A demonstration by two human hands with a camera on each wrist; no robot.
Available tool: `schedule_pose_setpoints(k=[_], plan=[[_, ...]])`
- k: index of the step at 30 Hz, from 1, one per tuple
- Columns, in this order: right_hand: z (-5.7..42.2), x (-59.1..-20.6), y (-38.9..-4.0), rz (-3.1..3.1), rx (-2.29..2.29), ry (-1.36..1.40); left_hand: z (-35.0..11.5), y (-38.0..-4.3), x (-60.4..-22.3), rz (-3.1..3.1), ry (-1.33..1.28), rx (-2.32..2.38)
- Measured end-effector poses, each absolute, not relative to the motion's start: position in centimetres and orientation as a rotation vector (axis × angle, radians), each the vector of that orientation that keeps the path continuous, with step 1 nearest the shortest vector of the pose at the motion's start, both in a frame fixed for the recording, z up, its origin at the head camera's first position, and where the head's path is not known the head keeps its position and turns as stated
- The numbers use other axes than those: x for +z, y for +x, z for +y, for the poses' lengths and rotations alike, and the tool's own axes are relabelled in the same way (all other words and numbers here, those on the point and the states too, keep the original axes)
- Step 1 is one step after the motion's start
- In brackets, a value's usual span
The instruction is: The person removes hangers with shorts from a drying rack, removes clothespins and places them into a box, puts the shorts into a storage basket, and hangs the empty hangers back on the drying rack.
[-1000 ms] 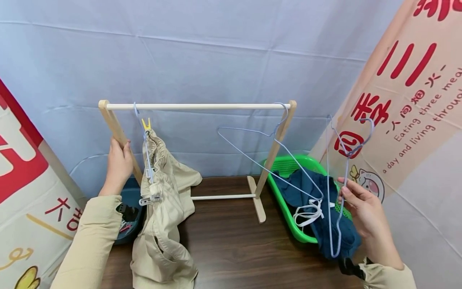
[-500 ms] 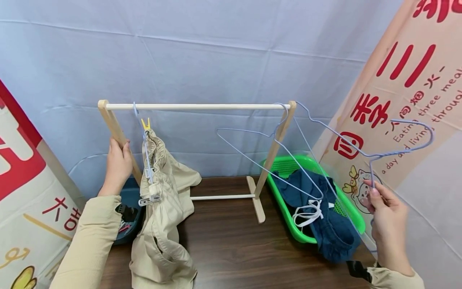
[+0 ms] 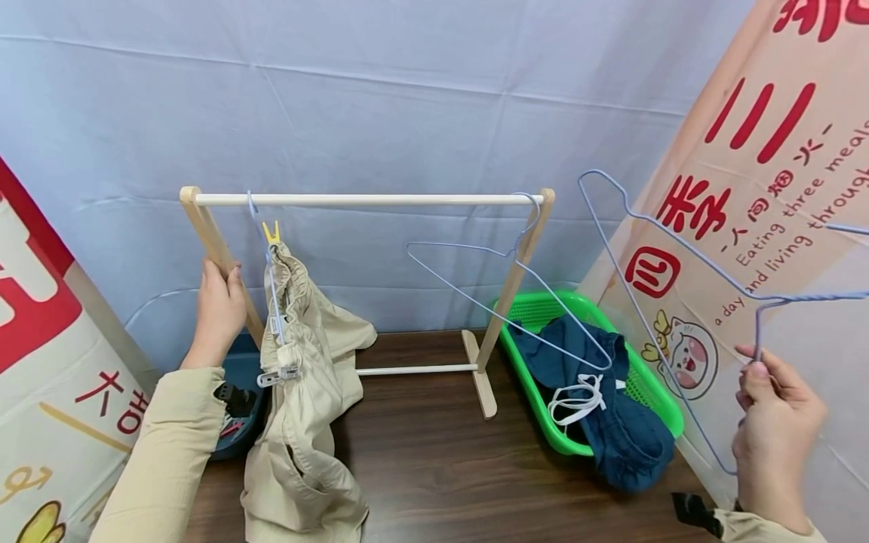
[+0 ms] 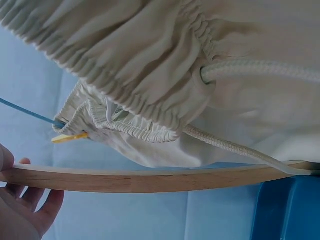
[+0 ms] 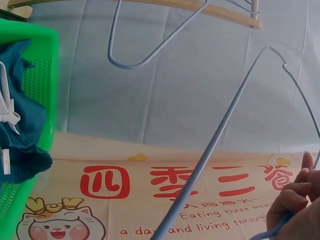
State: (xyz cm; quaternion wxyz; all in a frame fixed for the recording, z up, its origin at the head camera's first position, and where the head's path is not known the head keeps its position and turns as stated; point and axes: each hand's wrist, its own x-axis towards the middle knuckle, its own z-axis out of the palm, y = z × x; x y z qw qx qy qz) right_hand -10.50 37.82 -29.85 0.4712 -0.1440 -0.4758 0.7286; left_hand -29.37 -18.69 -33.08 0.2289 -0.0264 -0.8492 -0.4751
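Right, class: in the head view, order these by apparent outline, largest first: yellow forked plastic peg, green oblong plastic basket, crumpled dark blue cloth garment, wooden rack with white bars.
1. Wooden rack, gripped by the left hand
2. Green basket and dark blue garment: too alike to rank
3. Yellow peg

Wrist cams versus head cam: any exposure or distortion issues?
Head: brightest, soft sheen on the tabletop; left wrist: dimmer, wooden post looks bowed, probably lens distortion; right wrist: also dimmer, nearer hanger runs off the bottom edge.
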Motion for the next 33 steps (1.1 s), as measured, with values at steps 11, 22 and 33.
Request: schedule_pose_setpoints(k=[11,22,33], plan=[[36.5,-30.1,-11.0,-1.326,1.871,-0.296,-18.8,-29.4,-33.2,-2.345,-0.060,-1.305],[33.2,-30.0,-13.4,-2.302,1.129,-0.207,-18.7,-29.5,-33.2,-2.350,-0.031,-1.283],[30.0,-28.6,-16.8,-2.514,1.084,-0.195,-18.4,-29.6,-33.2,-2.366,0.025,-1.284]])
